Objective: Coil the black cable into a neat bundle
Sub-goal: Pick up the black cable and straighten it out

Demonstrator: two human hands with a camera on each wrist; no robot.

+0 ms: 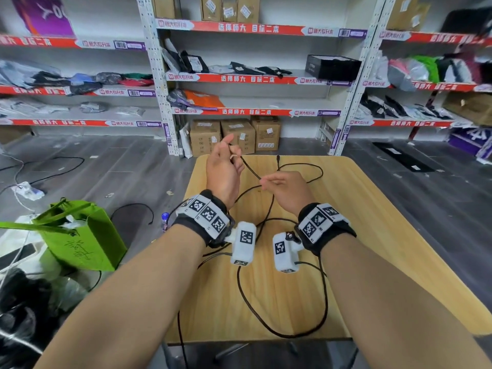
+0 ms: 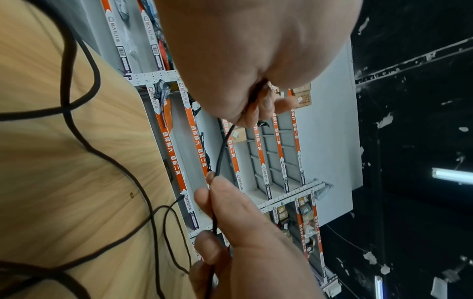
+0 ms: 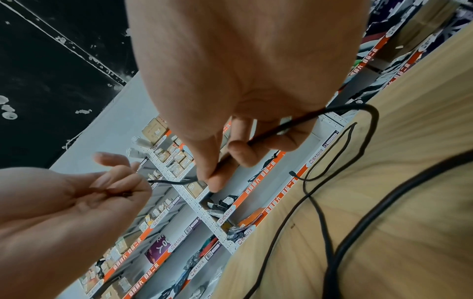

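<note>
Head view, left hand (image 1: 223, 171): I see it raised above the table's far edge, upper centre of frame, palm turned inward, fingers curled and pinching the black cable (image 1: 249, 169) near one end.
Head view, right hand (image 1: 287, 189): centre frame, lower than the left, fingers curled round the same cable, which runs straight between the two hands.
Head view, cable slack: it lies in loose loops on the wooden table (image 1: 372, 222); one loop lies near the front edge at the bottom of the frame, one strand hangs over that edge, and the free plug lies near the far edge.
Head view, room: bare wood right of the hands; grey floor on both sides; green bag (image 1: 80, 235) at lower left; shelving (image 1: 255, 75) across the top.
Left wrist view, left hand (image 2: 256, 60): it fills the top centre and grips the cable (image 2: 219, 161) at the fingers; the right hand (image 2: 243, 232) below holds the strand between thumb and fingers.
Right wrist view, right hand (image 3: 243, 81): top centre, thumb and forefinger closed on the cable (image 3: 281, 129); the left hand (image 3: 102, 192) at left pinches the other end; loops lie on the table (image 3: 409, 202) at right.
</note>
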